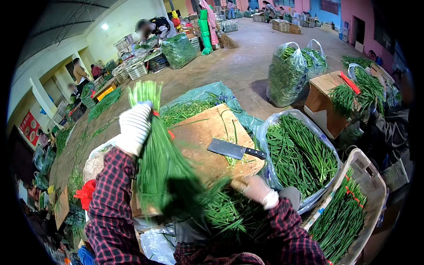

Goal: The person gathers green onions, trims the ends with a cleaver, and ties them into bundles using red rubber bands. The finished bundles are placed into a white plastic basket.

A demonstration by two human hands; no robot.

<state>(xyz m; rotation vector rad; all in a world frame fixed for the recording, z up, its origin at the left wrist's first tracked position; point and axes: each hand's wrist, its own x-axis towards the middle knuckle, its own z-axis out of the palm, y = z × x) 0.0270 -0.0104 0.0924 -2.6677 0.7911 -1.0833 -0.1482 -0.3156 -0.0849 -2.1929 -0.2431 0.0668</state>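
My left hand (pixel 136 124), in a striped white glove, is shut around a big bunch of garlic chives (pixel 159 159). Its pale stem ends point up and its leaves hang down, blurred. Red ties show by the stems. My right hand (pixel 253 188), gloved and blurred, is at the near right edge of a wooden cutting board (pixel 195 145); whether it grips anything is unclear. Below it, loose cut chives (pixel 228 208) lie near my lap. A cleaver (pixel 228 149) with a black handle rests flat on the board among chopped stem bits.
An open plastic bag of chives (pixel 298 152) stands right of the board. Nearer is a plastic crate (pixel 371 179) holding red-tied bunches. Green sheeting (pixel 212 89) with trimmings lies beyond the board. Full bags (pixel 288 76) and a cardboard box (pixel 326 102) stand at right; people work farther off.
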